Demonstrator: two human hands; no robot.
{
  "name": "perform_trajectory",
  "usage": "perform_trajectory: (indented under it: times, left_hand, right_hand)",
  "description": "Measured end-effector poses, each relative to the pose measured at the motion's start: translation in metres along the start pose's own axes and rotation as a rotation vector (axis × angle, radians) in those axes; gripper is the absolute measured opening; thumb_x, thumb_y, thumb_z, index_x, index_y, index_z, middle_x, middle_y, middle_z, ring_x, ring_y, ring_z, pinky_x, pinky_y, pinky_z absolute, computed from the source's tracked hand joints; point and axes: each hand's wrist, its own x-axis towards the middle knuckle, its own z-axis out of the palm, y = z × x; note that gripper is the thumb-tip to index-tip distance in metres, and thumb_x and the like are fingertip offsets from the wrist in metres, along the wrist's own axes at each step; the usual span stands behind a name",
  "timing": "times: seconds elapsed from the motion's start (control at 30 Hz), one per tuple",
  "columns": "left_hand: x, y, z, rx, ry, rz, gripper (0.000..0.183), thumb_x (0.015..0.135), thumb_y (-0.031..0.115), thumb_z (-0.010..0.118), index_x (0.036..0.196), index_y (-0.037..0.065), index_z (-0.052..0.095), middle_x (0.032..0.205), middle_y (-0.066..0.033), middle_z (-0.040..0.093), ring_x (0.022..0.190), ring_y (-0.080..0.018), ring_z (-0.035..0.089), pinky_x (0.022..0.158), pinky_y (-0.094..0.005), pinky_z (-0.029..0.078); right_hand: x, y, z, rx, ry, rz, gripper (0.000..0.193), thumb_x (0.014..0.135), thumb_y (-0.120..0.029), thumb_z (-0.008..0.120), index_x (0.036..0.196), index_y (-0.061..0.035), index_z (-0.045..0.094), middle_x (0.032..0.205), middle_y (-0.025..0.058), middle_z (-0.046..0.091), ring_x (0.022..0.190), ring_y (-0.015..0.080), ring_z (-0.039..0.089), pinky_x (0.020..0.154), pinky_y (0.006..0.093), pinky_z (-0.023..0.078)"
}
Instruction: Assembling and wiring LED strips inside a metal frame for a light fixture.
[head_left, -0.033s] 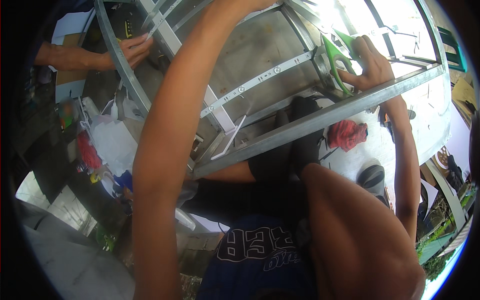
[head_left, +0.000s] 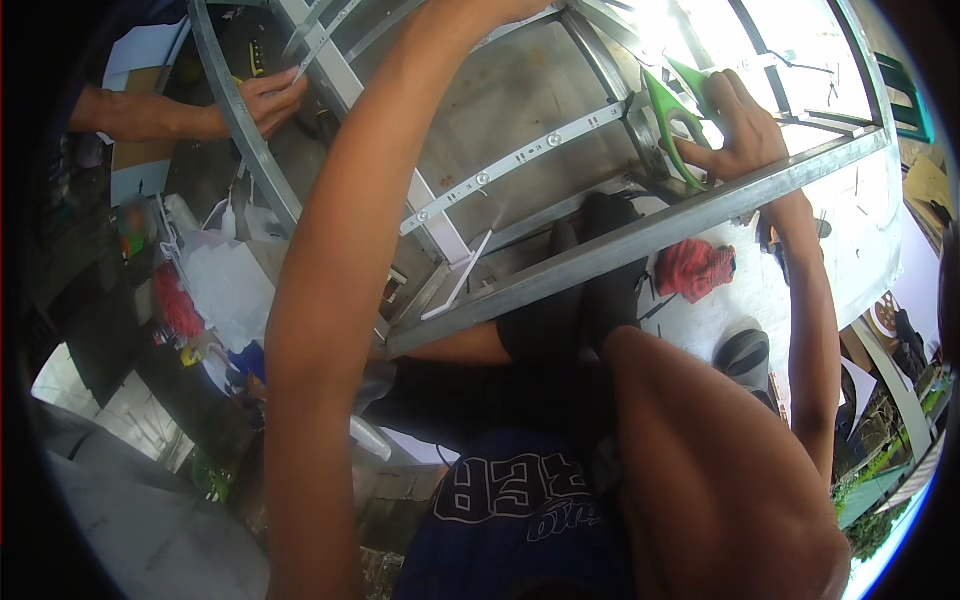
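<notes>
In my right hand, at the upper right, is a pair of green-handled scissors, with my fingers closed about the handles. The hand reaches over the near bar of a grey metal frame. My left forearm stretches up across the frame. Only part of my left hand shows at the top edge, beside a frame corner, and its fingers are mostly cut off. A white LED strip with small round lenses runs slantwise across the frame. Further left, another person's hand pinches a second strip.
Inside the frame's span lies a red cloth bundle on a pale surface, with a dark grey sandal nearby. White plastic bags and clutter sit at the left. A green plastic stool stands at the far right. My bent knee is close below.
</notes>
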Motion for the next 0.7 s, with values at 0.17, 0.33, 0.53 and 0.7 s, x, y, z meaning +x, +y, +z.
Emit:
perform_trajectory:
  times: [0.17, 0.33, 0.53, 0.7]
  left_hand:
    - [-0.006, -0.004, 0.005, -0.047, 0.090, 0.187, 0.019, 0.073, 0.006, 0.058, 0.088, -0.002, 0.067, 0.081, -0.0217, 0.065, 0.079, -0.0311, 0.065, 0.073, -0.0382, 0.049]
    - [0.000, -0.001, 0.001, -0.059, -0.077, 0.126, 0.015, 0.071, 0.007, 0.065, 0.082, -0.002, 0.068, 0.080, -0.0199, 0.066, 0.076, -0.0295, 0.065, 0.069, -0.0367, 0.049]
    - [0.000, 0.000, 0.003, -0.103, -0.043, 0.024, 0.015, 0.071, 0.009, 0.068, 0.081, -0.002, 0.068, 0.074, -0.0191, 0.064, 0.071, -0.0272, 0.064, 0.066, -0.0351, 0.048]
    - [-0.001, 0.000, -0.006, -0.043, -0.054, -0.012, 0.016, 0.072, 0.010, 0.067, 0.082, -0.002, 0.068, 0.074, -0.0196, 0.064, 0.070, -0.0275, 0.064, 0.067, -0.0352, 0.048]
  right_hand:
    - [0.003, -0.003, -0.003, -0.041, -0.103, 0.060, 0.048, 0.072, -0.032, 0.073, 0.101, -0.0027, 0.050, 0.091, 0.0144, 0.055, 0.079, 0.0305, 0.060, 0.069, 0.0393, 0.048]
    - [0.004, -0.001, -0.002, -0.078, -0.112, 0.074, 0.051, 0.072, -0.036, 0.073, 0.102, -0.0028, 0.049, 0.093, 0.0156, 0.055, 0.079, 0.0325, 0.061, 0.068, 0.0412, 0.048]
    - [0.002, 0.007, 0.007, -0.094, -0.044, 0.022, 0.047, 0.075, -0.043, 0.071, 0.094, -0.0052, 0.051, 0.087, 0.0129, 0.054, 0.069, 0.0300, 0.058, 0.061, 0.0383, 0.047]
    - [0.005, 0.002, 0.009, -0.080, -0.013, -0.011, 0.046, 0.076, -0.043, 0.070, 0.093, -0.0044, 0.050, 0.084, 0.0134, 0.053, 0.069, 0.0304, 0.057, 0.061, 0.0385, 0.046]
